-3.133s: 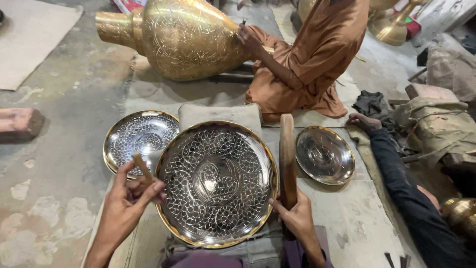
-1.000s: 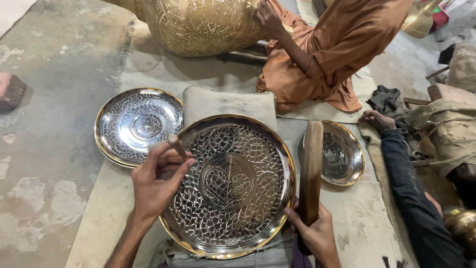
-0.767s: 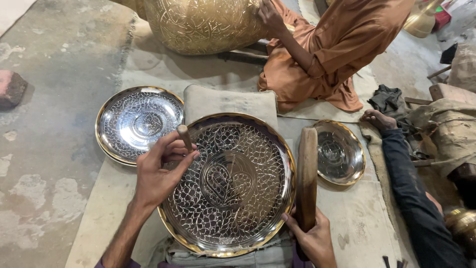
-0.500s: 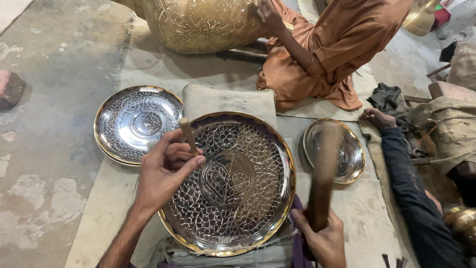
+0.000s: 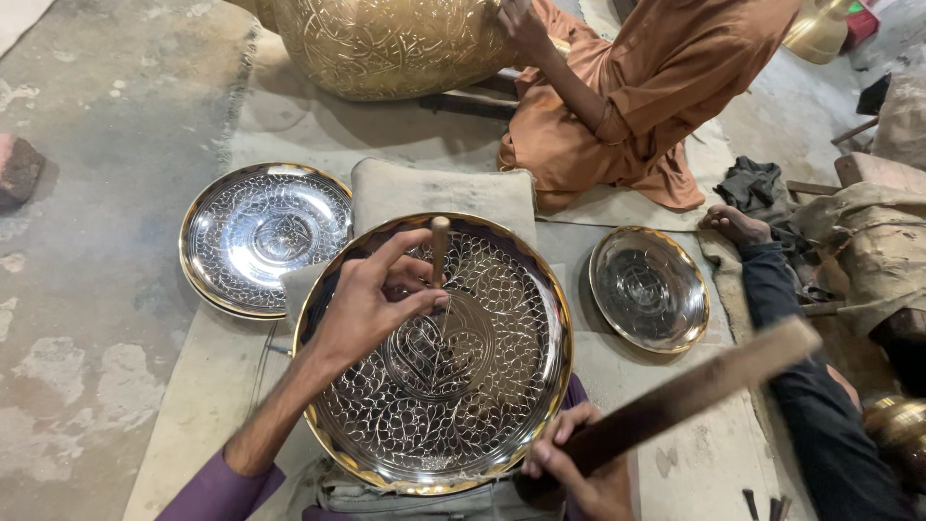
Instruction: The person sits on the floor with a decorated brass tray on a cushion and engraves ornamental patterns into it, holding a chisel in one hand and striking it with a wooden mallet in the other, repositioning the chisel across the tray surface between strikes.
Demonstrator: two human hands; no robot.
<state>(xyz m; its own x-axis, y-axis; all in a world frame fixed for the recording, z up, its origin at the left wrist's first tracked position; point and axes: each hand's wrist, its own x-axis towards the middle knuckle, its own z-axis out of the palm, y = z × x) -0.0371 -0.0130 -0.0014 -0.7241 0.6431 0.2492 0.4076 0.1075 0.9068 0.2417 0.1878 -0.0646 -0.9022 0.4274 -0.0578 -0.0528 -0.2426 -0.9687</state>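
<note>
A large engraved silver plate with a gold rim (image 5: 463,425) lies in front of me on a padded cushion (image 5: 424,193). My left hand (image 5: 371,299) holds a small wooden-handled chisel (image 5: 439,241) upright, its tip on the plate near the centre. My right hand (image 5: 579,468) grips a long dark wooden mallet stick (image 5: 694,386) at the plate's lower right edge; the stick angles up and to the right, blurred.
A smaller engraved plate (image 5: 260,232) lies at left, another (image 5: 648,287) at right. A person in orange (image 5: 637,87) sits behind by a big brass vessel (image 5: 386,43). Another person's dark-sleeved arm (image 5: 801,386) lies along the right side. A brick (image 5: 17,169) is far left.
My left hand has brought the chisel inward to the plate's centre. The mallet stick in my right hand has swung from upright beside the plate to tilted out to the right.
</note>
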